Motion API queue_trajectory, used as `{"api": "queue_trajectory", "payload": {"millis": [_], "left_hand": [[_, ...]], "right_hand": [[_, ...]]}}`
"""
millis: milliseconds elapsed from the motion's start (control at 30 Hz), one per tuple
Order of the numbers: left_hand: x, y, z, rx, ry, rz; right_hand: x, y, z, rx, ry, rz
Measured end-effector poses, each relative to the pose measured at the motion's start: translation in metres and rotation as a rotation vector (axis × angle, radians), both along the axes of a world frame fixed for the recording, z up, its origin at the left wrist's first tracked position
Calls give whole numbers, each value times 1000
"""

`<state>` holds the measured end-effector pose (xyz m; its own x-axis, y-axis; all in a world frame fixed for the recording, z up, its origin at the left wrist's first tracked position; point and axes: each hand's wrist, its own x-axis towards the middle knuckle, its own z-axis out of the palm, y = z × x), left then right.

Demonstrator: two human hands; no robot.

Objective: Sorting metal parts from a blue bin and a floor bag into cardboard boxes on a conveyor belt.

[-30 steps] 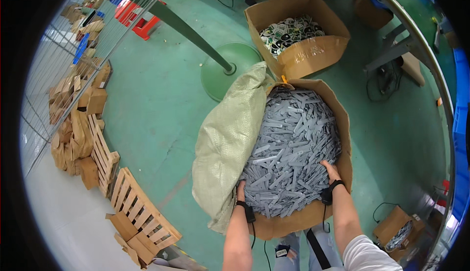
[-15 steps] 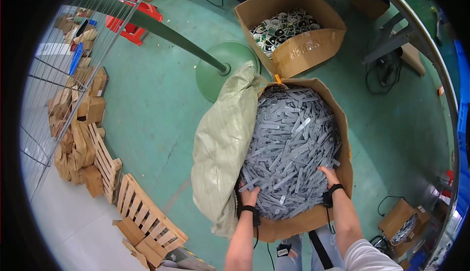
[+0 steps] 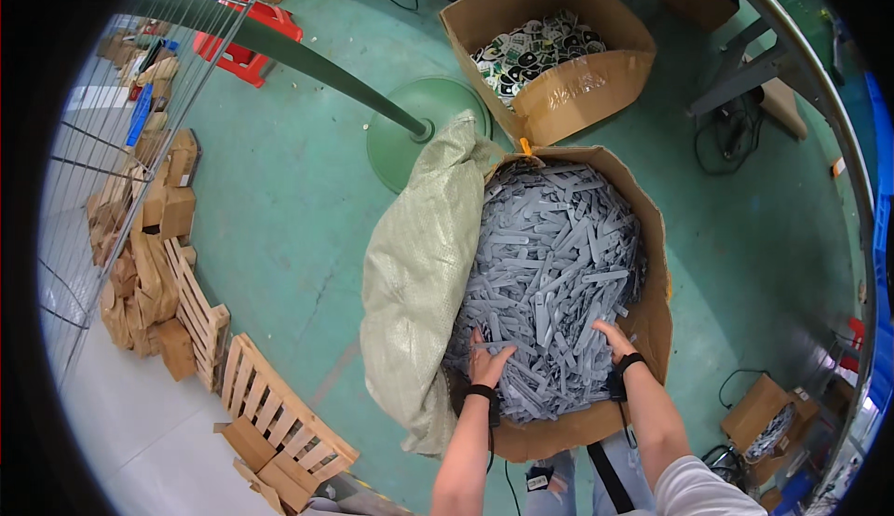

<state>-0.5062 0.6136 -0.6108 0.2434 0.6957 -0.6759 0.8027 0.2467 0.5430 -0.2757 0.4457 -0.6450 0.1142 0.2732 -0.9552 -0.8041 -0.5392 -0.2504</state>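
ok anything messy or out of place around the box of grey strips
The pale woven sack slumps along the left side of the box, hiding that rim, and a tangled black cable lies loose on the floor at upper right, looking untidy.

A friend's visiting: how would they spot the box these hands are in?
Find the round green pole base. To the lower right stands a cardboard box with a pale sack along its left. Grey strips fill it; the upper box holds black, white and green pieces.

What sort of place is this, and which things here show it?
Probably a workshop or warehouse: a large cardboard box full of grey strips, a second box of small flat parts, and a wooden pallet suggest it.
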Motion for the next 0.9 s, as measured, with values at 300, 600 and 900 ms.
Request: {"api": "queue_trajectory", "payload": {"millis": [300, 600, 900], "left_hand": [[50, -21, 27, -77, -202, -132], [68, -27, 46, 70, -157, -241], [80, -16, 65, 249, -249, -226]], "right_hand": [[-3, -16, -30, 137, 209, 153], [1, -1, -3, 130, 241, -14], [2, 38, 23, 391, 518, -228]]}}
